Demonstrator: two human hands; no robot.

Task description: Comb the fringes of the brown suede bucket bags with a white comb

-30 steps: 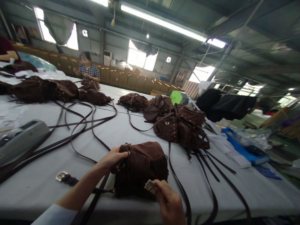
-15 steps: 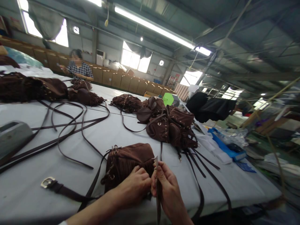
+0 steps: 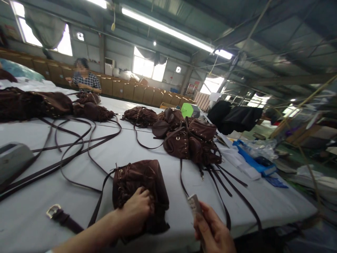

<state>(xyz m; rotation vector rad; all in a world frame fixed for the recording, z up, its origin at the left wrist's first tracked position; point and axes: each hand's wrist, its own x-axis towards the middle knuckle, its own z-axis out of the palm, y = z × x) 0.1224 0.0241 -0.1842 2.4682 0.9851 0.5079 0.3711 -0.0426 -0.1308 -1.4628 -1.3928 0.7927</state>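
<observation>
A dark brown bag [image 3: 155, 175] with drawstring lacing and gathered sides lies at the front of the table. My left hand [image 3: 138, 207] is closed on its near side, the fingertips sunk in the folds and partly hidden. Right of the bag and apart from it, my right hand [image 3: 212, 225] grips a narrow, flat grey piece [image 3: 194, 203] with small bumps on its face; its exact kind is unclear. A strap with a metal buckle [image 3: 53, 211] runs under my left forearm. Another thin strap [image 3: 105, 189] hangs from the bag's left side.
More brown bags [image 3: 175, 144] sit across the pale tabletop [image 3: 142, 149], with long straps [image 3: 76, 154] trailing. A grey device [image 3: 15, 161] stands at the left edge. Blue packaging [image 3: 249, 158] lies at right. Across the table is a person in a checked shirt [image 3: 88, 82].
My right hand has moved right and down, away from the bag, with the grey piece. My left hand has shifted left on the bag, which now sits turned and more upright.
</observation>
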